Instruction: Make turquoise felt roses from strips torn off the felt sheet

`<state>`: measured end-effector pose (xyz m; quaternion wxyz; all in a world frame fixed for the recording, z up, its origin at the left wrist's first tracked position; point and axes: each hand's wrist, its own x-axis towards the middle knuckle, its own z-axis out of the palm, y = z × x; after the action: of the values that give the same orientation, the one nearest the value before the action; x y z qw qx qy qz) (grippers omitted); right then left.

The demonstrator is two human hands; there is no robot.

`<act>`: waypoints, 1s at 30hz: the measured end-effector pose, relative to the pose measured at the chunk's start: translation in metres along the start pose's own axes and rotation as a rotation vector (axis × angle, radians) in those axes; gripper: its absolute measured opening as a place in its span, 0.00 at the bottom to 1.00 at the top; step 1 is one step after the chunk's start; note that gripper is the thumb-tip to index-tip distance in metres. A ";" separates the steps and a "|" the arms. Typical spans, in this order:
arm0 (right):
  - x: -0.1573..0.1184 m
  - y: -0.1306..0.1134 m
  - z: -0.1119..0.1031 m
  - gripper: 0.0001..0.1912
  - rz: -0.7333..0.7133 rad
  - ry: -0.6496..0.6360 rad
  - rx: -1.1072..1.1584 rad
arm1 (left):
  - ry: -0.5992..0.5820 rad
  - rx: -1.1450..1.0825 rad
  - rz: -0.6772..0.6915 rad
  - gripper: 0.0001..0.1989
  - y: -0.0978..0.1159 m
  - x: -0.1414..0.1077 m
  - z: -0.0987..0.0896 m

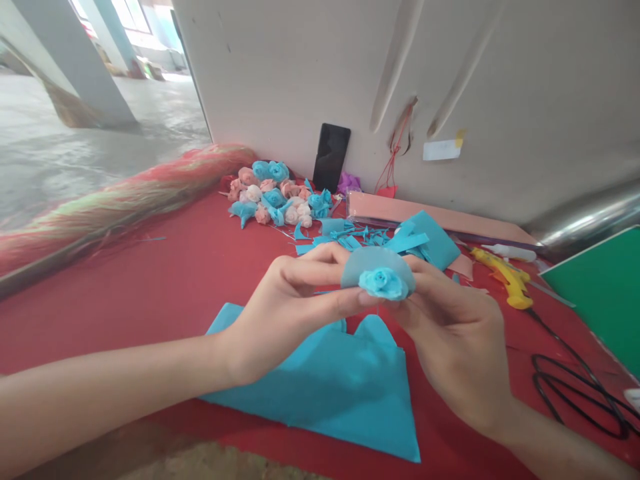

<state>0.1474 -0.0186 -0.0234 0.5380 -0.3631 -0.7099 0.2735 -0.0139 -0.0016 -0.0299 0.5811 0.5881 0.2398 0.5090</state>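
Note:
A small blue paper rose (383, 283) is held up between both hands, with a rounded blue petal (373, 259) standing behind it. My left hand (305, 293) pinches the rose and petal from the left, thumb below and fingers at the petal's edge. From the right, my right hand (450, 320) is closed on the same rose; its fingertips are partly hidden beneath and behind it. Under the hands a large folded blue sheet (340, 387) with cut-out curves along its top edge lies on the red table (175, 267).
Several blue, pink and white paper roses (274, 197) lie at the back left, near a dark phone (331, 157) leaning on the wall. Blue scraps (367, 237) lie behind the hands. At right are a yellow glue gun (507, 277), its black cable (575, 390) and a green board (600, 293).

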 end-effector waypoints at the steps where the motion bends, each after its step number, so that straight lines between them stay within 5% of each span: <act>1: 0.000 0.000 0.000 0.13 0.000 0.000 0.006 | -0.002 0.004 0.004 0.07 0.000 0.000 0.000; 12: -0.003 0.003 0.001 0.14 0.009 0.015 0.072 | 0.030 0.116 0.002 0.08 -0.004 -0.001 -0.002; 21: 0.003 0.006 -0.002 0.09 0.316 -0.054 0.376 | 0.055 0.100 -0.025 0.13 0.004 0.005 0.001; 30: 0.002 0.004 0.001 0.08 0.378 -0.015 0.367 | 0.007 -0.013 -0.042 0.09 0.001 -0.001 0.000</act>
<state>0.1471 -0.0145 -0.0258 0.5291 -0.3834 -0.5720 0.4959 -0.0148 -0.0030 -0.0296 0.5946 0.5775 0.2508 0.5000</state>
